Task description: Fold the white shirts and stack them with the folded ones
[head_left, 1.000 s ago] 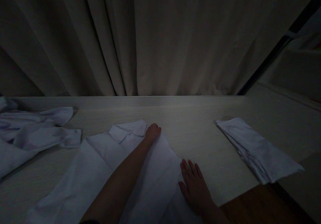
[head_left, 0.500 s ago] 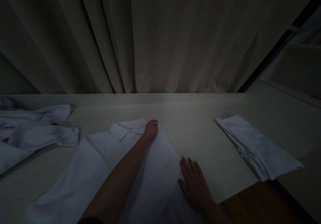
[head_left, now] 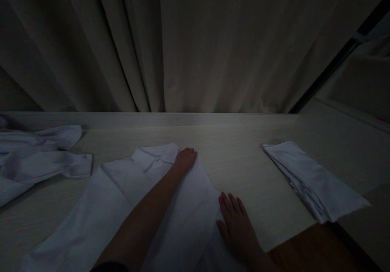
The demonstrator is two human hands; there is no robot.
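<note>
We see a white collared cotton shirt [head_left: 122,207] spread flat across the near middle of the counter [head_left: 243,158], running from the lower left corner up to its collar, which lies pressed flat near the centre. The cloth looks pale and bluish in the dim light, with soft creases along its length and its right edge lying in a fairly straight line. Our left hand [head_left: 185,159] reaches across the shirt and rests just right of the collar, fingers curled slightly and pressing down on the fabric rather than gripping it. Our right hand [head_left: 236,223] lies open and flat, palm down, fingers spread, at the shirt's right edge, touching both the cloth and the counter. The counter is a pale, wood-grained surface with a raised ledge along its far side; a darker brown wooden patch [head_left: 310,247] shows at the near right. Behind the ledge hangs a heavy beige pleated curtain [head_left: 195,44] filling the upper half of the view. At the left lies a rumpled heap of white shirts [head_left: 33,158], a buttoned cuff pointing toward the centre. Well apart at the right rests a neatly folded white cloth stack [head_left: 313,180].
</note>
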